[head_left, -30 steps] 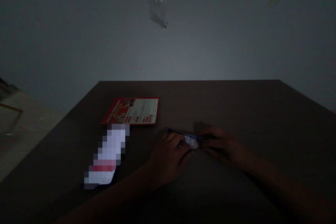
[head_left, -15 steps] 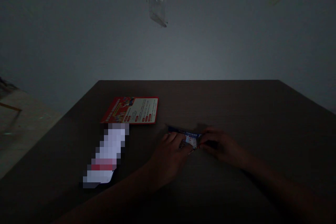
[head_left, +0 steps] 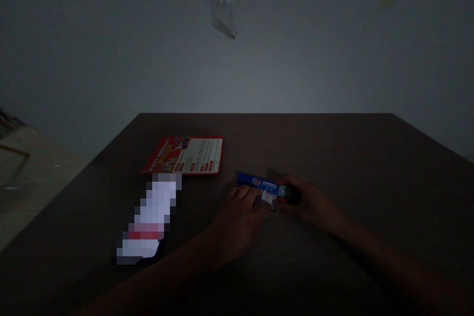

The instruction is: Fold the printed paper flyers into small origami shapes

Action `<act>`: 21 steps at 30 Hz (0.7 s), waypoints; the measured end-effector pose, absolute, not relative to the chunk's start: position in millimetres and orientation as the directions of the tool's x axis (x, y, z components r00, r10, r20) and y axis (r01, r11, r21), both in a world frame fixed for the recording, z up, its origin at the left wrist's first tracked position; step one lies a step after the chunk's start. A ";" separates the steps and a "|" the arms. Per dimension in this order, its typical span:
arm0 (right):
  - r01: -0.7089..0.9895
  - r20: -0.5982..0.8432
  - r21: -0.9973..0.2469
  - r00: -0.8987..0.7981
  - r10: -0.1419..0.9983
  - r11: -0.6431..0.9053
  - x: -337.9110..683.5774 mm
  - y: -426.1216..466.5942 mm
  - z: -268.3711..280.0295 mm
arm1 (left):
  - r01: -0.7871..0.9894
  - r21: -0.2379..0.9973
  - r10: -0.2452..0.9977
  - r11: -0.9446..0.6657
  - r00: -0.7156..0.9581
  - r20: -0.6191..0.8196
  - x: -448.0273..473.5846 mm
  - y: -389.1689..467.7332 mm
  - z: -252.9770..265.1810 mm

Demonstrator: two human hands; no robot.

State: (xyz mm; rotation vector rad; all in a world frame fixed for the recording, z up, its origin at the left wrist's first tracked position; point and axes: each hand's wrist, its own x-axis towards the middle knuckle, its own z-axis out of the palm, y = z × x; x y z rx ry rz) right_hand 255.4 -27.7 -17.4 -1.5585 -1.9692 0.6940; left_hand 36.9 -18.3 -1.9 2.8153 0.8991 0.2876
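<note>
A small blue printed packet (head_left: 268, 185) lies on the table before me, with white lettering, a QR code near its right end and a paler patch below. My left hand (head_left: 240, 215) rests across its lower left part, fingers bent over it and thumb along the near edge. My right hand (head_left: 307, 201) curls around the right end, its fingertips closed on the edge. Part of the packet is hidden beneath the fingers of both hands. In this dim light I cannot tell whether it is sealed.
A red-edged printed card (head_left: 200, 156) lies left of the packet. Nearer me is a lit, pixelated phone-like object (head_left: 153, 217), close to my left forearm. The dark wooden table (head_left: 296, 138) meets a grey wall (head_left: 296, 59), where a clear plastic piece (head_left: 224, 2) hangs.
The packet's blue upper part, seen as a narrow strip before, now shows a broader face with lettering and QR code. My right hand has shifted slightly and its fingers have opened wider around the end.
</note>
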 end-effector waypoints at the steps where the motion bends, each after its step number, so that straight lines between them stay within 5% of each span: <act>1: 0.692 0.084 -0.693 -0.201 0.976 0.202 256.6 -27.1 -17.6 | 0.554 0.220 0.587 -0.803 0.799 0.129 36.9 -18.2 -2.1; 21: 0.533 -0.006 -0.833 -0.273 0.962 0.146 279.0 -24.1 -19.1 | 0.533 0.274 0.585 -0.800 0.794 0.164 34.8 -16.5 -3.4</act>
